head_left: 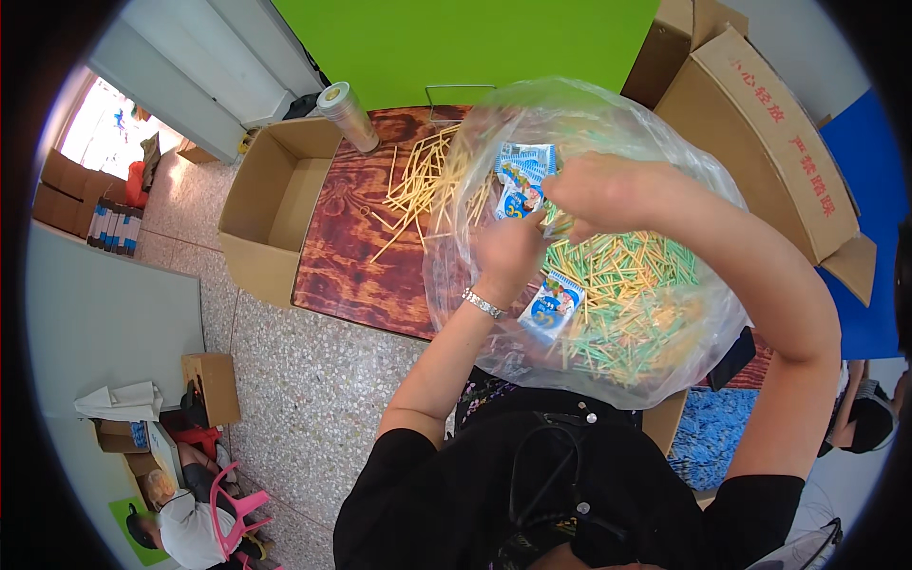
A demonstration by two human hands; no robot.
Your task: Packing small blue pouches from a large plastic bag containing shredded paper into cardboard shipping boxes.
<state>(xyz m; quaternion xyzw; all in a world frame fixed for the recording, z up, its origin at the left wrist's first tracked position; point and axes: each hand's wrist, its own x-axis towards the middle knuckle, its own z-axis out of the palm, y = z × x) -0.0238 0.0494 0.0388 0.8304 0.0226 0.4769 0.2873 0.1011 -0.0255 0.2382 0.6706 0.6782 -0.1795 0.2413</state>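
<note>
A large clear plastic bag [579, 100] lies open on the table, filled with thin green and yellow sticks [627, 285]. Several blue-and-white packets [521, 180] rest on the bag's far left part, and another blue-and-white packet [553, 306] lies nearer me. My right hand [603, 193] reaches over the bag beside the far packets, its fingers curled closed; what they hold is hidden. Just below those packets is my left hand [511, 252], a bracelet at its wrist. Motion smears it, and its fingers are mostly hidden.
Loose yellow sticks [418, 185] lie on the reddish wooden table [347, 285]. A clear cylindrical tub [349, 116] stands at its far left corner. Open cardboard boxes flank the table at left [275, 199] and right [769, 142]. Another person [190, 522] sits at lower left by a pink chair [237, 508].
</note>
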